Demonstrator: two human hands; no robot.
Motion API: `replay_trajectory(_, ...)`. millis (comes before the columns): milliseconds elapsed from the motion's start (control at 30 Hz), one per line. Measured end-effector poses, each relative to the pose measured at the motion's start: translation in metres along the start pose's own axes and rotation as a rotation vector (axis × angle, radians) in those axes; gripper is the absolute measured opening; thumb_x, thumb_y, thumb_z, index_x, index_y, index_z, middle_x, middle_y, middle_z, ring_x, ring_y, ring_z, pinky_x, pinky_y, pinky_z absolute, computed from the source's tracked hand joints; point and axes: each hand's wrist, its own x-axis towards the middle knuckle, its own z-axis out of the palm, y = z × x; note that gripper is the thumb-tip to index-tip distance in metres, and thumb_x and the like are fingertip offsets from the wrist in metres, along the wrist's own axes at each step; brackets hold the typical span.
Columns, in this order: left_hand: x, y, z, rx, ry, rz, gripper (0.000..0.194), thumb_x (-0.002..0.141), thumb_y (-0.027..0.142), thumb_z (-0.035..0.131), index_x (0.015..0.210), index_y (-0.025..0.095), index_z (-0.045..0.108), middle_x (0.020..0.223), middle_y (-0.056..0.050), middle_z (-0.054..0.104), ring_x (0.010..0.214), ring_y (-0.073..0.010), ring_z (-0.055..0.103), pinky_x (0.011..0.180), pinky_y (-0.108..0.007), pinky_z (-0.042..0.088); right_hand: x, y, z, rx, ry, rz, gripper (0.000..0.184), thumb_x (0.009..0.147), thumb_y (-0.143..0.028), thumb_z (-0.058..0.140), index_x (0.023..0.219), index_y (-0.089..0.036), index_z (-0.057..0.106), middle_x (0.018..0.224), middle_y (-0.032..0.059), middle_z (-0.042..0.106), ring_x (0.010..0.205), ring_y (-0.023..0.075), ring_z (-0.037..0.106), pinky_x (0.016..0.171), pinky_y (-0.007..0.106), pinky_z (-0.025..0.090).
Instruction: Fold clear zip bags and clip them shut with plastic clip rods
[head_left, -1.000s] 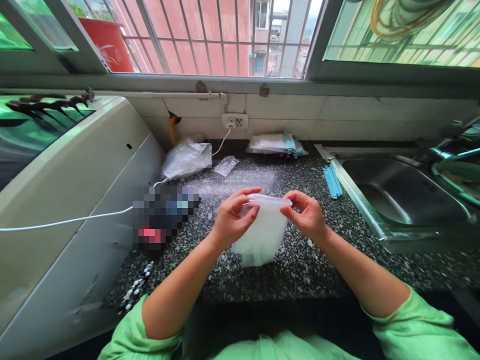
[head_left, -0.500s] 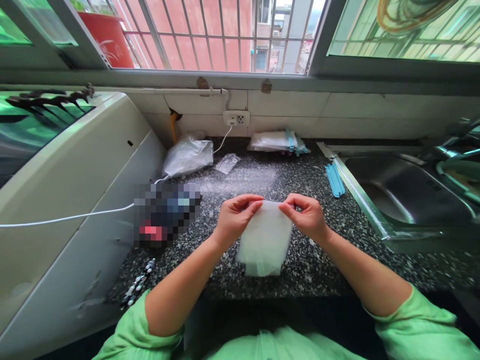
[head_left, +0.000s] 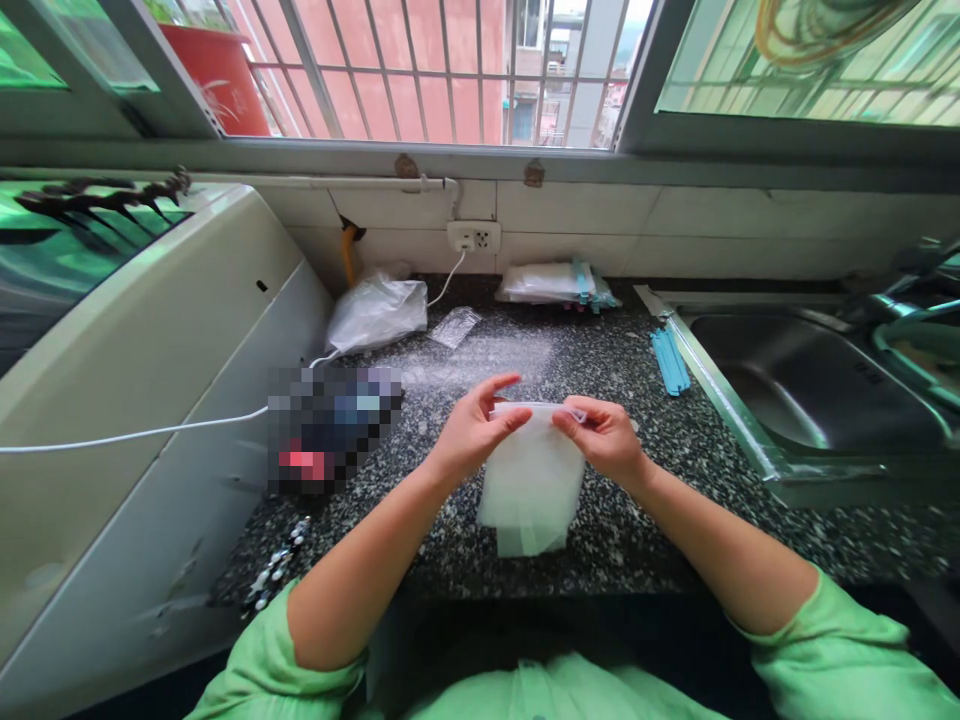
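Observation:
A translucent frosted plastic bag hangs above the counter's front edge, its whitish top strip level with my hands. Its lower end looks layered, but I cannot tell how many bags there are. Pinched at the top right corner, it is held by my right hand, thumb in front. My left hand is at the top left corner, thumb and index finger spread apart on either side of the bag's edge. Whether its other fingers, hidden behind, touch the bag cannot be seen.
Blue strips lie beside the steel sink. Against the wall are a packet of bags and a crumpled plastic bag. A small clear packet lies nearby. A white cable runs left past a pixelated dark object.
My left thumb and index finger have parted at the bag's top left corner, the index finger lifting. My right hand keeps its pinch and has shifted slightly left.

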Motion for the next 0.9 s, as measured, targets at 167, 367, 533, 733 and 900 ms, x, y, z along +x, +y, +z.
replay_trajectory(167, 0.000, 0.001, -0.002, 0.077, 0.016, -0.022, 0.037, 0.068, 0.048, 0.065, 0.054, 0.014, 0.060, 0.046, 0.003, 0.048, 0.044, -0.0065, 0.038, 0.039, -0.018, 0.028, 0.000, 0.004, 0.001, 0.110, -0.061, 0.097, 0.046, 0.073, -0.056, 0.057, 0.052, -0.017, 0.043, 0.050, -0.0045, 0.034, 0.047, 0.0060, 0.029, 0.041, 0.021, 0.023)
replay_trajectory(367, 0.005, -0.001, -0.013, 0.003, 0.220, 0.049, 0.033, 0.064, 0.046, 0.069, 0.058, 0.015, 0.063, 0.051, 0.002, 0.052, 0.047, -0.0070, 0.042, 0.043, -0.019, 0.033, 0.001, 0.015, 0.006, 0.135, -0.340, 0.190, 0.044, 0.067, -0.055, 0.062, 0.054, -0.014, 0.051, 0.051, -0.0027, 0.042, 0.048, 0.0067, 0.034, 0.043, 0.021, 0.027)
replay_trajectory(533, 0.010, -0.004, -0.021, -0.225, 0.251, -0.012, 0.039, 0.058, 0.051, 0.073, 0.075, 0.017, 0.066, 0.060, 0.002, 0.059, 0.049, -0.0073, 0.047, 0.045, -0.018, 0.038, -0.001, 0.017, 0.012, 0.094, -0.298, 0.181, 0.041, 0.072, -0.049, 0.058, 0.052, -0.014, 0.052, 0.049, -0.0033, 0.041, 0.047, 0.0063, 0.033, 0.044, 0.022, 0.024)
replay_trajectory(733, 0.013, -0.011, -0.020, -0.213, 0.003, -0.247, 0.044, 0.049, 0.046, 0.078, 0.072, 0.011, 0.067, 0.060, -0.003, 0.063, 0.051, -0.0111, 0.054, 0.051, -0.022, 0.044, 0.003, 0.019, 0.006, 0.051, -0.284, 0.224, 0.039, 0.074, -0.051, 0.054, 0.061, -0.014, 0.060, 0.054, 0.0003, 0.053, 0.050, 0.0096, 0.044, 0.048, 0.024, 0.035)
replay_trajectory(900, 0.017, -0.013, -0.024, -0.118, 0.247, -0.219, 0.039, 0.052, 0.045, 0.075, 0.065, 0.010, 0.065, 0.054, 0.001, 0.060, 0.046, -0.0082, 0.048, 0.046, -0.019, 0.037, -0.003, -0.030, -0.004, -0.565, -0.196, 0.138, 0.027, 0.074, -0.035, 0.061, 0.055, -0.016, 0.060, 0.052, 0.0015, 0.055, 0.053, 0.0106, 0.049, 0.051, 0.024, 0.036)
